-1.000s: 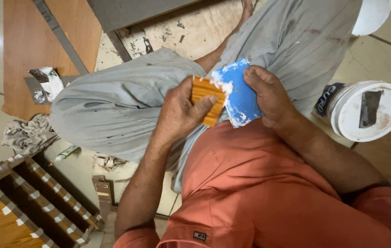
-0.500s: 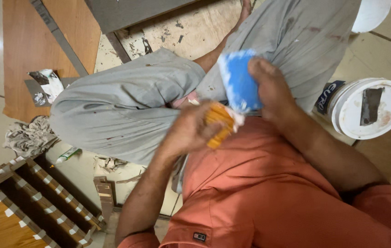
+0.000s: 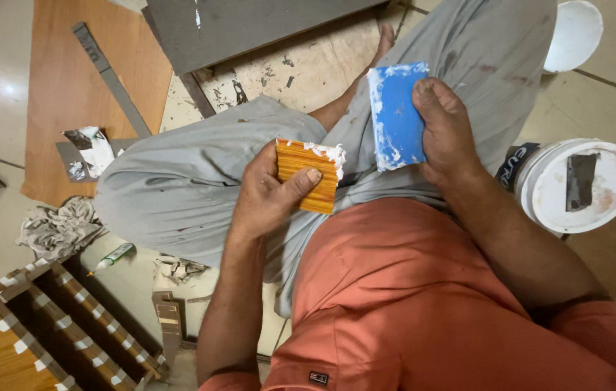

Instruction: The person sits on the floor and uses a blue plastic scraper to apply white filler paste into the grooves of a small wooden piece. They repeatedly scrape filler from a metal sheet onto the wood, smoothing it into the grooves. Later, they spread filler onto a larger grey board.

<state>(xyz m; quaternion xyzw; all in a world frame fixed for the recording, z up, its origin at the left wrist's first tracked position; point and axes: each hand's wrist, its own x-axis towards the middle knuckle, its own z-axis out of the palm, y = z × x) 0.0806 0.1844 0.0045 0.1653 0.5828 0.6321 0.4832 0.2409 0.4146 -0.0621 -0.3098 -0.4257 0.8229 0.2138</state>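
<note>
Fingers of your left hand (image 3: pixel 268 195) clamp the orange wood piece (image 3: pixel 308 174); your right hand (image 3: pixel 447 127) grips the blue scraper (image 3: pixel 395 116), well apart.

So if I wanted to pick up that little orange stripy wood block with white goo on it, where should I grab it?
Probably by the bare lower half of the small orange ribbed wood block, coming from the left, much as the left hand does now, thumb across the face. The white paste sits along its top and right edge, so fingers there would get sticky. The right hand holds a blue flat scraper on that side.
</note>
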